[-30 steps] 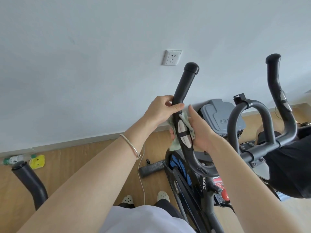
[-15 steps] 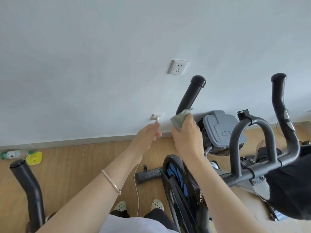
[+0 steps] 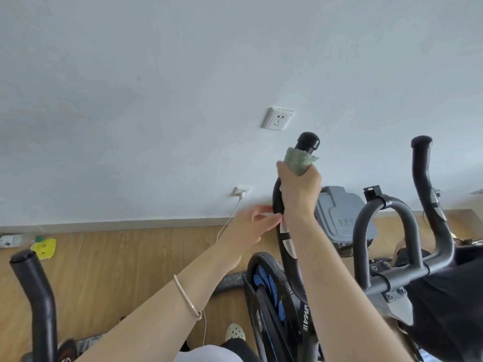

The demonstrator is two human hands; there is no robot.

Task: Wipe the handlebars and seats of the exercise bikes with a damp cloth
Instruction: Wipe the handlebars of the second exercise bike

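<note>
A black exercise bike stands in front of me. Its left handlebar grip (image 3: 308,142) rises near the middle of the view and its right handlebar grip (image 3: 424,178) stands further right. My right hand (image 3: 298,189) is wrapped around the left grip just below its cap, holding a green cloth (image 3: 298,159) against it. My left hand (image 3: 251,226) is lower and to the left, fingers spread, its fingertips touching the bar near the silver pulse sensor (image 3: 287,239).
Another bike's black handlebar (image 3: 34,283) stands at the lower left. A grey bin (image 3: 339,218) sits by the wall behind the bike. A white cable (image 3: 230,220) runs from a low wall socket to the wooden floor. A bottle and a yellow object (image 3: 44,246) lie at the far left.
My right hand has slid the cloth up the left grip to just under its cap. My left hand let go of the grip and now hovers lower with open fingers.
</note>
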